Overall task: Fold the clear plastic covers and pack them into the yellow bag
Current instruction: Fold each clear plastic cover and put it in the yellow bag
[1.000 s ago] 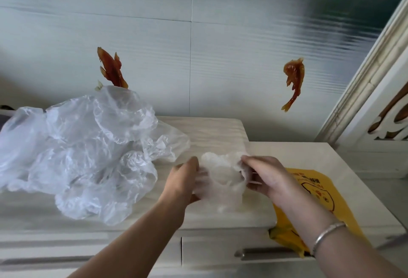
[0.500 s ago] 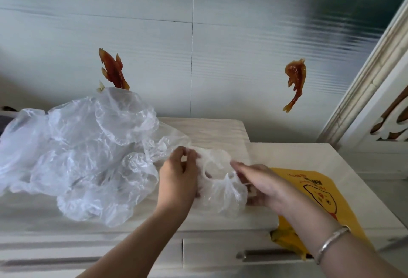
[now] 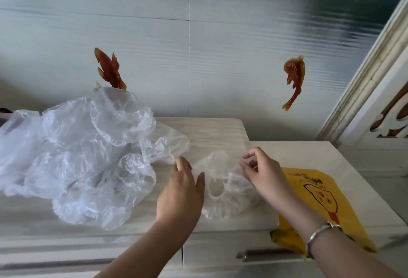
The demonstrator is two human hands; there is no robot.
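pale wood-grain tabletop (image 3: 220,132) against a white wall (image 3: 220,57) with two orange fish decorations (image 3: 294,79); left hand (image 3: 181,191) spread flat, right hand (image 3: 265,174) pinching a clear cover (image 3: 223,189).

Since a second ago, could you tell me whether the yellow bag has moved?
No. The yellow bag lies as before on the lower cabinet top, its corner overhanging the drawer handle.
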